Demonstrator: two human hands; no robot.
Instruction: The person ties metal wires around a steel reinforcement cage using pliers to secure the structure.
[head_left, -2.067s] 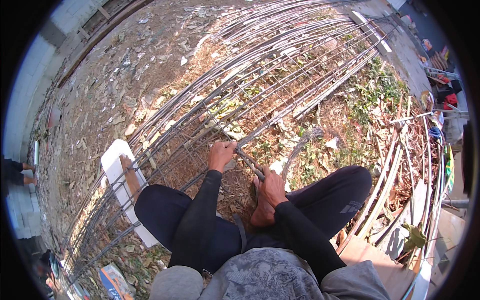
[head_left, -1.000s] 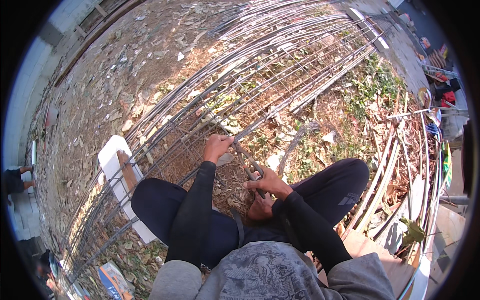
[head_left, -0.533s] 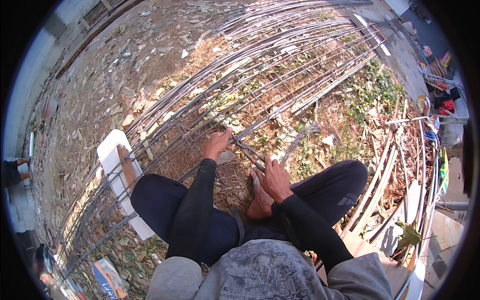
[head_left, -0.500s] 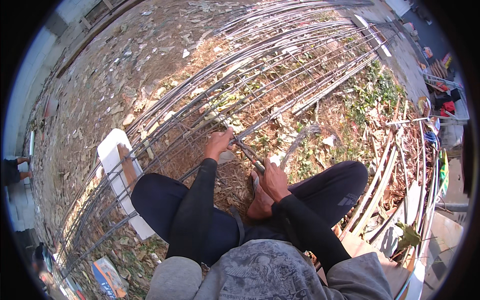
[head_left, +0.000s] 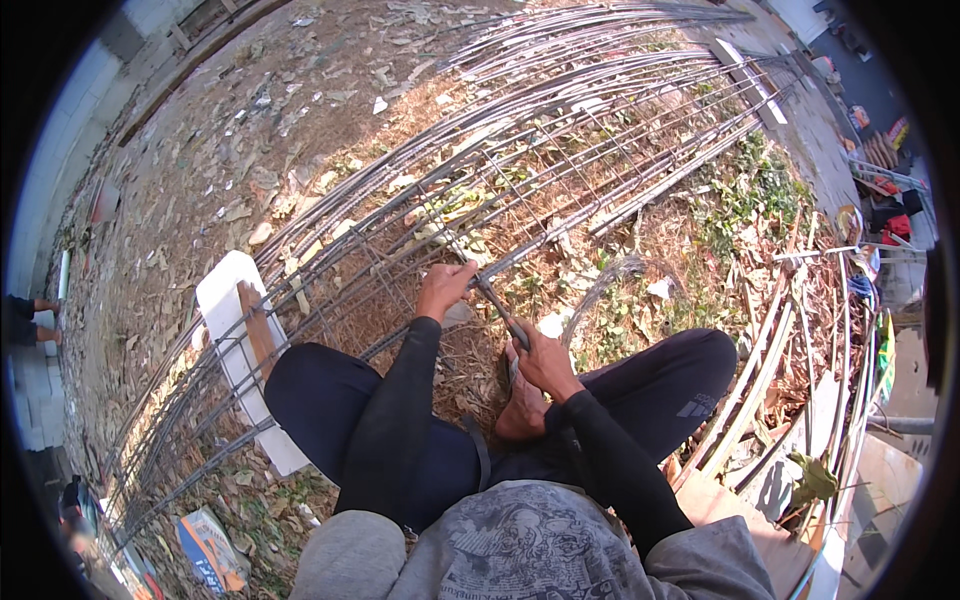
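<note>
A long lattice of steel rebar (head_left: 590, 213) runs diagonally in front of my crossed legs. My left hand (head_left: 442, 291) is closed at a crossing on its near bar, thumb and fingers pinched together; what they hold there is too small to make out. My right hand (head_left: 546, 361) is wrapped round the handles of dark metal pincers (head_left: 499, 305). Their jaws meet the near bar just right of my left fingertips. A loose bundle of thin tie wire (head_left: 592, 292) lies on the leaves beyond my right hand.
A white board (head_left: 222, 294) with a wood strip lies under the rebar at left, another white board (head_left: 752, 88) at the far end. Wooden poles (head_left: 758, 375) and scraps are heaped at right. A printed cardboard box (head_left: 208, 552) lies lower left. Another person's feet (head_left: 46, 327) show at the left edge.
The pincers' handles have turned slightly, and my right hand has rolled a little with them. My left hand has shifted slightly but stays by the same crossing.
</note>
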